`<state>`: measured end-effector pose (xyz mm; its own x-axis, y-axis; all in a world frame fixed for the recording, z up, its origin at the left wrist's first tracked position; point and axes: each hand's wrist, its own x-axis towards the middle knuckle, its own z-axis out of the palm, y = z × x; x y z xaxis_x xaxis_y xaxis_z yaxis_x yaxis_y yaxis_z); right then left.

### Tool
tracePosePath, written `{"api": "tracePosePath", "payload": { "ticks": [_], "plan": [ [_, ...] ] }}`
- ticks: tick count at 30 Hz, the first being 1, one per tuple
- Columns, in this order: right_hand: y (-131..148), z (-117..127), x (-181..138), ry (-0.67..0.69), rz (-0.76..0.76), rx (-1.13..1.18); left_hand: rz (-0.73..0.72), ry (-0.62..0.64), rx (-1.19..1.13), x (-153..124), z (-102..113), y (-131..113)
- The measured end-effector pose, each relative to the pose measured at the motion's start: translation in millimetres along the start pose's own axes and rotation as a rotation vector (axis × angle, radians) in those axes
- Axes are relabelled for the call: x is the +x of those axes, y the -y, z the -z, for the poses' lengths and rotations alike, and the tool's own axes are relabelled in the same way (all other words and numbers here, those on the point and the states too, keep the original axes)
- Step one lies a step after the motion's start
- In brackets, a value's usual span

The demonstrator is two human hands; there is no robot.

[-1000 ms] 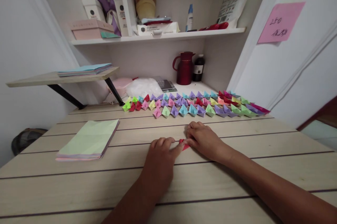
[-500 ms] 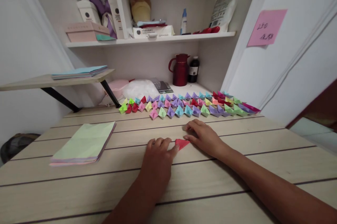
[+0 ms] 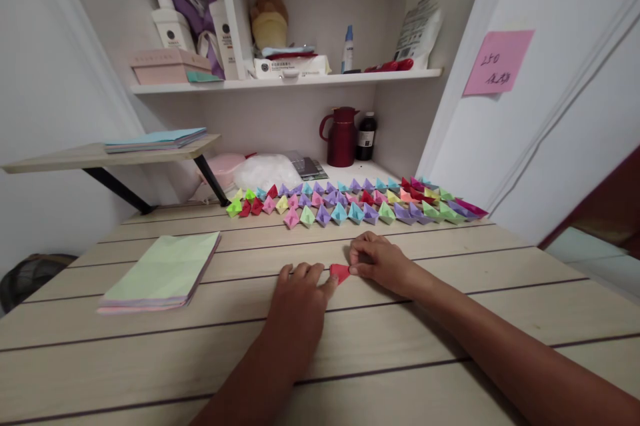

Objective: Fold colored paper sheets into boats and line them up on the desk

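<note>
A small folded piece of red paper (image 3: pixel 339 272) lies on the table between my two hands. My left hand (image 3: pixel 301 299) rests at its left side, the thumb holding the paper down while the other fingers curve onto the tabletop. From the right, my right hand (image 3: pixel 376 261) pinches the paper's pointed end between thumb and index finger; its other fingers are curled in. Beyond my hands stand several rows of small folded paper boats (image 3: pixel 339 214) in many colours.
A stack of square coloured paper (image 3: pixel 163 273) lies on the slatted table at left. Behind it is a small raised shelf (image 3: pixel 60 155) bearing more paper. A red jug (image 3: pixel 341 138) and a dark bottle (image 3: pixel 367 137) stand at the back, below a shelf of household items.
My right hand has moved slightly left and closed its thumb and index finger on the paper's tip. Less of the red paper shows now. The left hand stays almost still.
</note>
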<state>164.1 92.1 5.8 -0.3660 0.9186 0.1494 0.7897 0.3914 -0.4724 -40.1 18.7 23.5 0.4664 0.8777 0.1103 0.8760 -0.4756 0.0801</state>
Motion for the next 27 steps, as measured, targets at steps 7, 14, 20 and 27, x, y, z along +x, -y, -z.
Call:
{"api": "tracePosePath", "payload": {
  "ticks": [7, 14, 20, 27],
  "plan": [
    [-8.1, -3.1, -0.7, -0.019, 0.034, 0.072, -0.029, 0.018, 0.027, -1.9, 0.9, 1.0],
    [12.9, -2.4, -13.8, -0.311, 0.247, 0.008, -0.019, 0.007, 0.017, -3.6, -3.8, 1.5],
    [20.9, -14.3, -18.3, -0.131, 0.359, 0.003, -0.038, -0.031, 0.077, -3.6, -10.0, -5.0],
    [14.6, -15.7, -16.8, -0.112, 0.363, 0.012, -0.027, 0.045, 0.235, -9.0, -10.5, -8.5]
  ]
}}
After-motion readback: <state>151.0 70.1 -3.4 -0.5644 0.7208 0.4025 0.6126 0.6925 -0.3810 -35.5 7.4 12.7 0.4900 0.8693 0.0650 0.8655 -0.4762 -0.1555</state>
